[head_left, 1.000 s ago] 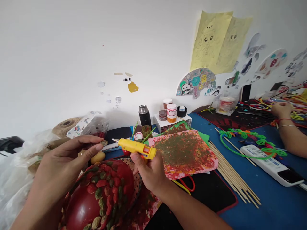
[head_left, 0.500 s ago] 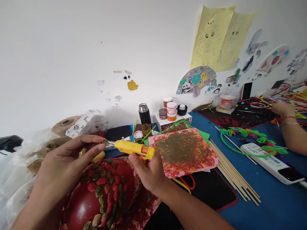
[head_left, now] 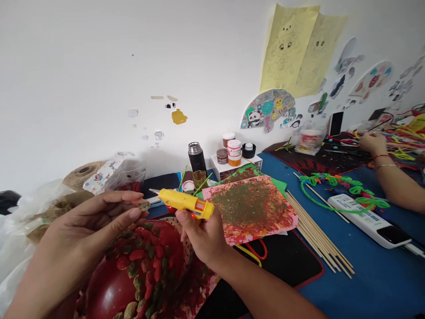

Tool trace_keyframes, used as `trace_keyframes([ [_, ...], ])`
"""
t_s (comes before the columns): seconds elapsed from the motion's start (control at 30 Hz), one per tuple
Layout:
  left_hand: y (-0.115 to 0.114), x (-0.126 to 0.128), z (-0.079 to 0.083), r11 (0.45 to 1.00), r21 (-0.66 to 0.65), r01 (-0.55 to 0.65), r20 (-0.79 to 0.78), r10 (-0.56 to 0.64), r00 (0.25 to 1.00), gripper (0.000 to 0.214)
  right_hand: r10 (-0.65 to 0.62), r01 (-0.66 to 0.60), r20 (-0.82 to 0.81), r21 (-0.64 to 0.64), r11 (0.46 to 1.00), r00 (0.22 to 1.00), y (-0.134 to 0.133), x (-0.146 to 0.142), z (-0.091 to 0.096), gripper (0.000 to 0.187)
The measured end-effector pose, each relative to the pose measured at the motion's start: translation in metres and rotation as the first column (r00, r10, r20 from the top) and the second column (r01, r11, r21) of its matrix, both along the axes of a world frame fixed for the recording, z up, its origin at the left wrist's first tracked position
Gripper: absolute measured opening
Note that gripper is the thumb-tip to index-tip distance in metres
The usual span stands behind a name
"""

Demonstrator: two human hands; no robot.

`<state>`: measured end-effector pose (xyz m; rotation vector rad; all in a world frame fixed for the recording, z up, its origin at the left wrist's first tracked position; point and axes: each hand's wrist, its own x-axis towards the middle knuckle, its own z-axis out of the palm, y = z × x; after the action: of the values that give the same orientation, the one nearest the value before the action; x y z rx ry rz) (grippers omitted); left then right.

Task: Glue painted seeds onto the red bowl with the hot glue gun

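My right hand [head_left: 202, 235] grips a yellow hot glue gun [head_left: 181, 201], its metal nozzle pointing left. My left hand [head_left: 89, 230] pinches a small greenish peanut shell [head_left: 144, 205] between thumb and fingertips, a little below and left of the nozzle and apart from it. Under both hands sits a glossy dark red dome [head_left: 109, 285]. Curving rows of red, green and tan peanut shells [head_left: 148, 279] cover part of it. A woven basket rim [head_left: 186, 248] shows behind its right side, and my left hand and wrist hide some of its left.
A paint-smeared pink sheet [head_left: 252, 208] lies right of the glue gun, beside wooden sticks [head_left: 320, 235]. Behind stand a black thermos [head_left: 196, 159] and paint jars [head_left: 234, 153]. Plastic bags [head_left: 20, 248] crowd the left. Another person's hand [head_left: 373, 144] works at far right near a white power strip [head_left: 368, 221].
The nozzle and the peanut shell have come apart: my left hand has moved slightly left and down with the shell. The whole view has shifted a little.
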<state>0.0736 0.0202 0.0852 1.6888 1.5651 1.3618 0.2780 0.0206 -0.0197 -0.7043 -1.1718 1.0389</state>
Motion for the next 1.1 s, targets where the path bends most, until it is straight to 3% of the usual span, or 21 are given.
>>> trace_keyframes([
  [0.2, -0.009, 0.014, 0.005, 0.987, -0.136, 0.091, 0.060, -0.083, 0.995, 0.060, 0.014, -0.015, 0.032, 0.022, 1.000, 0.999, -0.004, 0.000, 0.003, 0.051],
  [0.4, -0.017, 0.023, 0.004, 0.979, -0.109, 0.170, 0.074, -0.163, 0.984, 0.048, 0.025, -0.023, 0.073, -0.028, 0.999, 0.997, -0.007, 0.001, 0.007, 0.053],
  [0.57, -0.020, 0.018, -0.004, 0.987, -0.095, 0.131, -0.044, -0.136, 0.990, 0.049, 0.010, -0.003, 0.093, -0.069, 0.998, 0.996, -0.006, -0.001, 0.005, 0.058],
  [0.87, -0.021, 0.023, -0.005, 0.959, -0.099, 0.265, 0.034, -0.263, 0.964, 0.038, 0.016, -0.011, 0.071, -0.068, 0.998, 0.997, -0.005, -0.002, 0.005, 0.060],
  [1.1, -0.019, 0.025, -0.008, 0.971, -0.123, 0.204, 0.022, -0.203, 0.979, 0.041, 0.026, -0.022, 0.049, -0.076, 0.997, 0.998, -0.005, -0.002, 0.005, 0.058],
])
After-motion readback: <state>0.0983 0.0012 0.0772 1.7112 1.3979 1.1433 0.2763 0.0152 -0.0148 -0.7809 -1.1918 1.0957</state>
